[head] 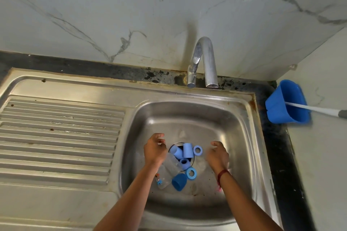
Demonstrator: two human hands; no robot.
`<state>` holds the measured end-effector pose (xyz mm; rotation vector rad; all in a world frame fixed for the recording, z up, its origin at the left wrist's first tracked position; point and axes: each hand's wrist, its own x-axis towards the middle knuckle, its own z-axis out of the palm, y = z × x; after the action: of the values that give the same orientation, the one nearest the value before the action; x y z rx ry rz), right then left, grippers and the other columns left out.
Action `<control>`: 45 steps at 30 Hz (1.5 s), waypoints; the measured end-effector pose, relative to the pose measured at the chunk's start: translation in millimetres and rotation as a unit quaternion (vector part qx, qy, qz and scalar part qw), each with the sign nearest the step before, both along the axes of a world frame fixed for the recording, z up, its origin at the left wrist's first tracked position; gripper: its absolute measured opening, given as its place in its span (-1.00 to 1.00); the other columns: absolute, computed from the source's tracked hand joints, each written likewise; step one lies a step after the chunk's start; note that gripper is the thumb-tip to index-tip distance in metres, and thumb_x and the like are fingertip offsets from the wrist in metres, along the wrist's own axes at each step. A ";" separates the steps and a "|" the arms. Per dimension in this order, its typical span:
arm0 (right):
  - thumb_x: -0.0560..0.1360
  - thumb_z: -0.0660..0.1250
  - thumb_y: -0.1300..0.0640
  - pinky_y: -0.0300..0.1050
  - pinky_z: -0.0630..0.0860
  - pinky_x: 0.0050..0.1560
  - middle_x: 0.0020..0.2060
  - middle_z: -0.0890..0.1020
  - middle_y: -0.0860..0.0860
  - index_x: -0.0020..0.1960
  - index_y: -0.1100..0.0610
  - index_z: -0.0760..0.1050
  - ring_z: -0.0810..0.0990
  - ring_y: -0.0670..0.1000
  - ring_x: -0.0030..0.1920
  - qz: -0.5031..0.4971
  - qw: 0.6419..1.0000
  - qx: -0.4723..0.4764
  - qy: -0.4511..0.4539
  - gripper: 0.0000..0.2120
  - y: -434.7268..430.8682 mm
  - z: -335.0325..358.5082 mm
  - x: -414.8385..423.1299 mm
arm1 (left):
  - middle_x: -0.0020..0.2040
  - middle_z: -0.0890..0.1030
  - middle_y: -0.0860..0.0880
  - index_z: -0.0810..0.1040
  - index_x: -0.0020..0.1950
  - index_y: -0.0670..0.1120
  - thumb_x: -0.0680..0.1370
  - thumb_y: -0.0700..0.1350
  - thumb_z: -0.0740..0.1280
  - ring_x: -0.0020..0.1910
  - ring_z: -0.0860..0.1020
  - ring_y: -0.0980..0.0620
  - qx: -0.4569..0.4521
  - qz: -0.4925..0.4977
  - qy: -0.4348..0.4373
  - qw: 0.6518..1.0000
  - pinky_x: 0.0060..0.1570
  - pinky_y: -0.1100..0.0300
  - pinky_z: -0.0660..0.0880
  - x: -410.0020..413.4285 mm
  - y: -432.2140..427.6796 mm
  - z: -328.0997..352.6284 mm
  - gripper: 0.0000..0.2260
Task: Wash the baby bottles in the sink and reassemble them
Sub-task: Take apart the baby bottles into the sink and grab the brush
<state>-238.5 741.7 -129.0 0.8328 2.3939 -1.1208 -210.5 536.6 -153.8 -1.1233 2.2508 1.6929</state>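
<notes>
Both hands are held over the sink (236, 122) basin, w/ nothing gripped. The L hand (155, 149) is seen w/ fingers loosely curled and empty, just left of the drain. The R hand (217, 154) is likewise relaxed and empty, right of the drain, w/ a red thread (222, 173) tied at the wrist. Bottle parts are heaped on the basin floor btwn the hands, around the drain. Two clear bottles (169, 168) are laid on their sides, partly under the L forearm. Two light-blue caps (187, 150) are set at the drain, w/ three blue rings (197, 150) scattered beside them. A dark-blue cap (179, 182) is placed nearest the camera, touching a bottle. The tap (205, 62) is mounted behind the basin, and the drainboard (56, 137) is seen to the left. A blue holder (281, 105) w/ a white handle (315, 108) is seen by the right wall.
</notes>
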 end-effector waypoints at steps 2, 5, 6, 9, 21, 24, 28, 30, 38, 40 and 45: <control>0.51 0.17 0.33 -0.17 0.50 -0.26 -0.31 0.52 -0.10 0.14 0.07 0.47 0.57 -0.04 -0.27 -0.006 1.000 -0.016 0.018 -0.71 -2.9 13.3 5.9 | -0.11 0.66 0.02 0.57 -0.09 0.11 0.49 -0.36 0.30 -0.09 0.65 -0.06 0.001 0.012 0.003 1.000 0.07 -0.07 0.60 9.6 -3.0 5.1 -0.67; 0.48 0.18 0.23 -0.22 0.42 -0.30 -0.27 0.61 0.00 0.04 0.09 0.51 0.55 -0.09 -0.30 -0.004 0.998 -0.048 0.032 -0.79 -7.9 28.2 15.0 | -0.10 0.69 0.03 0.55 -0.12 0.20 0.51 -0.28 0.35 -0.09 0.67 -0.02 -0.011 0.019 0.000 1.000 0.03 -0.03 0.62 24.1 -5.1 13.0 -0.67; 0.45 0.18 0.20 -0.27 0.41 -0.34 -0.22 0.64 0.03 0.00 0.10 0.52 0.57 -0.07 -0.31 0.001 0.998 -0.058 0.033 -0.81 -10.2 33.7 18.9 | -0.09 0.69 0.03 0.55 -0.12 0.21 0.51 -0.26 0.36 -0.10 0.66 -0.02 -0.019 0.017 0.003 1.000 0.01 -0.03 0.62 29.0 -5.6 17.6 -0.69; 0.46 0.26 0.29 -0.27 0.45 -0.35 -0.18 0.67 0.02 -0.08 0.07 0.55 0.61 -0.03 -0.30 0.010 0.994 -0.094 0.053 -0.83 -18.4 46.9 33.6 | -0.10 0.67 0.00 0.55 -0.09 0.15 0.53 -0.24 0.35 -0.14 0.64 -0.01 -0.027 0.012 0.021 0.999 -0.07 0.00 0.63 43.3 -6.3 40.8 -0.75; 0.52 0.15 0.41 -0.30 0.42 -0.49 -0.19 0.64 0.12 -0.02 0.21 0.56 0.57 -0.15 -0.47 0.010 0.980 -0.166 0.105 -0.75 -40.0 83.6 98.8 | -0.07 0.66 -0.01 0.59 0.01 0.03 0.52 -0.28 0.32 -0.18 0.62 0.08 -0.036 -0.012 0.066 0.997 -0.44 0.46 0.43 101.2 -12.6 90.9 -0.78; 0.52 0.15 0.43 -0.26 0.42 -0.48 -0.25 0.62 0.15 -0.05 0.23 0.55 0.52 -0.12 -0.51 0.006 0.976 -0.180 0.121 -0.77 -45.5 87.7 114.2 | -0.06 0.65 -0.01 0.59 0.00 0.04 0.51 -0.27 0.31 -0.21 0.64 0.03 -0.031 -0.015 0.078 0.996 -0.42 0.36 0.49 114.9 -14.8 97.1 -0.78; 0.55 0.20 0.37 -0.23 0.47 -0.40 -0.25 0.67 0.11 -0.06 0.15 0.58 0.58 -0.03 -0.37 0.020 0.976 -0.166 0.137 -0.78 -47.7 93.0 136.3 | -0.12 0.64 0.00 0.50 -0.14 0.13 0.53 -0.26 0.34 -0.14 0.63 0.03 -0.012 -0.004 0.093 0.996 -0.10 0.04 0.63 134.1 -14.4 102.4 -0.74; 0.55 0.20 0.37 -0.25 0.49 -0.39 -0.23 0.67 0.10 -0.07 0.12 0.57 0.60 -0.02 -0.33 0.016 0.977 -0.165 0.138 -0.77 -46.0 99.2 146.1 | -0.09 0.63 0.01 0.50 -0.13 0.13 0.53 -0.27 0.35 -0.12 0.62 0.04 -0.003 0.005 0.094 0.996 -0.08 0.04 0.63 142.6 -13.1 104.6 -0.73; 0.52 0.26 0.31 0.02 0.64 -0.15 -0.23 0.69 0.03 -0.06 0.03 0.58 0.68 -0.02 -0.27 -0.001 0.980 -0.129 0.153 -0.79 -21.7 115.2 164.3 | -0.13 0.65 -0.08 0.59 0.02 -0.01 0.54 -0.31 0.34 -0.25 0.65 0.01 0.081 0.063 0.113 0.988 -0.25 0.15 0.59 157.0 -2.4 113.2 -0.80; 0.52 0.26 0.32 0.05 0.64 -0.12 -0.23 0.68 0.05 -0.04 0.04 0.58 0.67 -0.02 -0.28 -0.007 0.979 -0.124 0.161 -0.78 -15.3 117.5 165.5 | -0.16 0.66 -0.11 0.60 0.02 -0.01 0.53 -0.31 0.34 -0.22 0.64 -0.05 0.093 0.064 0.109 0.988 -0.21 0.09 0.61 156.9 2.5 114.0 -0.80; 0.51 0.24 0.35 -0.02 0.62 -0.17 -0.26 0.69 0.01 -0.02 0.05 0.58 0.65 -0.09 -0.35 -0.018 0.978 -0.124 0.164 -0.75 -0.8 113.0 161.1 | -0.17 0.68 -0.10 0.60 0.00 0.02 0.52 -0.29 0.34 -0.22 0.64 -0.08 0.097 0.058 0.099 0.989 -0.12 -0.04 0.63 152.0 18.1 110.7 -0.79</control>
<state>-77.4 740.8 -16.0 0.6504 2.4262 -1.6433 -58.5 554.7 -43.1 -1.1054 2.1041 2.1022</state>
